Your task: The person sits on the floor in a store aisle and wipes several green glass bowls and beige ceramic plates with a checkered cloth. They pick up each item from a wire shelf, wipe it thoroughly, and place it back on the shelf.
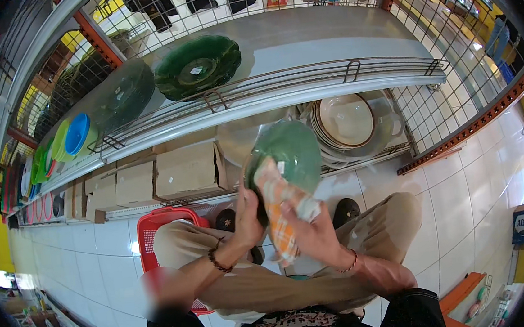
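A green plate [295, 151] with a small white sticker is held up in front of the shelves, tilted toward me. My left hand [249, 222] grips its left lower edge, fingers wrapped behind it. An orange-and-white checked cloth [281, 208] lies over the plate's lower face and hangs down below. My right hand [310, 231] is closed on the cloth near the plate's lower edge. On the upper shelf stands a dark green scalloped dish [199, 68], with a clear glass-like plate [125, 91] to its left.
The grey upper shelf [326, 39] has a wire rail along its front. Below stand cardboard boxes [189, 170] and stacked cream bowls [347, 120]. Blue and green bowls [77, 135] sit at the far left. A red basket [146, 226] stands on the tiled floor beside my left leg.
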The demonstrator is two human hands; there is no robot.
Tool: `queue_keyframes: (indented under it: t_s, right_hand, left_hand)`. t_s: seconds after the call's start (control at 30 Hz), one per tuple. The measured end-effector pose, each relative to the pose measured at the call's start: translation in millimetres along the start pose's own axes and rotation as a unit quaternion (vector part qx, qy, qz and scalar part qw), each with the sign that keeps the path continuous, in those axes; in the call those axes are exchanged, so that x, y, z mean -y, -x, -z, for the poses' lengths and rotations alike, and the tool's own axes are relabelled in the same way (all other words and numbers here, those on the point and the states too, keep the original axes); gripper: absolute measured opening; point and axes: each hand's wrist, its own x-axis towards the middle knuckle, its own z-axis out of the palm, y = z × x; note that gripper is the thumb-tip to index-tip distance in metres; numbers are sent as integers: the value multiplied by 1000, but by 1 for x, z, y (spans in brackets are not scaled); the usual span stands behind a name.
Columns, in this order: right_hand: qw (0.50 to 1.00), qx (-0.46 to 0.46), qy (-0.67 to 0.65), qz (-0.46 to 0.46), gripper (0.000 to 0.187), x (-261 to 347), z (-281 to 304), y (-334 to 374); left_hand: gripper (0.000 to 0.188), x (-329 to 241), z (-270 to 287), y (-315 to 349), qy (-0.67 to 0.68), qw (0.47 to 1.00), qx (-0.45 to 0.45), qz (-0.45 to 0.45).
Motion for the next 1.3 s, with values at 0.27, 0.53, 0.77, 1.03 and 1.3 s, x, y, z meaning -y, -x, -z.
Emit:
queue_keyframes:
  t_s: [0.27,0.53,0.77,1.03,1.3]
  right_hand:
    - [986,82,100,102,32,5,6,-9]
    - [915,94,384,79,46,28,34,-5]
    - [975,69,149,148,59,10,10,-5]
    - [852,147,474,165,56,26,39,-3]
    - [800,-25,548,243,52,11,45,-22]
  left_hand:
    - [82,-18,-12,-3,63,972,-125,190]
    - [79,-38,5,-14,96,982,-84,137]
    - [76,-23,-21,1,51,982,-39,179]
    - [67,-51,0,-16,97,977,-132,138]
    - [57,-44,-8,-4,70,984,-52,158]
